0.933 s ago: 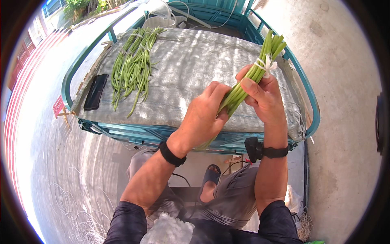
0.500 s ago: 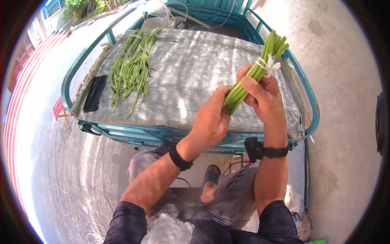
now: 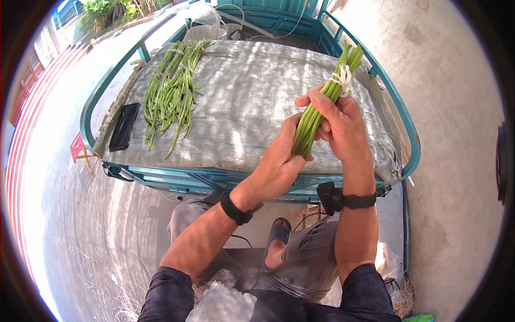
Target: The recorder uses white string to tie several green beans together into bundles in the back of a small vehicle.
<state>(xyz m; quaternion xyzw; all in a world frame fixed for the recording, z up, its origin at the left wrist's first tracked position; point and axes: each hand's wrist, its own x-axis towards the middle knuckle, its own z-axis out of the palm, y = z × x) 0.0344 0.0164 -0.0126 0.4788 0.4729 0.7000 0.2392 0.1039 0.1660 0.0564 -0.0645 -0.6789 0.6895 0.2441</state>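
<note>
Between my hands a bundle of long green beans (image 3: 310,124) is held up at a slant, above the right part of the cloth-covered cart bed. A white tie (image 3: 342,80) circles it near its upper end. My left hand (image 3: 280,160) is closed around the lower end. Just below the tie, my right hand (image 3: 343,121) grips the stalks, thumb across the front. Several more tied bunches of long beans (image 3: 170,96) lie together on the grey woven cloth (image 3: 236,107), to the left.
A black phone (image 3: 124,127) lies at the cloth's left edge. Teal rails (image 3: 394,107) of the cart rise on both sides. Behind the cloth stands a white bucket (image 3: 206,33). Loose white string (image 3: 102,279) is strewn on the ground at lower left.
The bean bundle has shifted slightly left and stands a little steeper. My right hand has turned, its thumb now nearer the tie.
</note>
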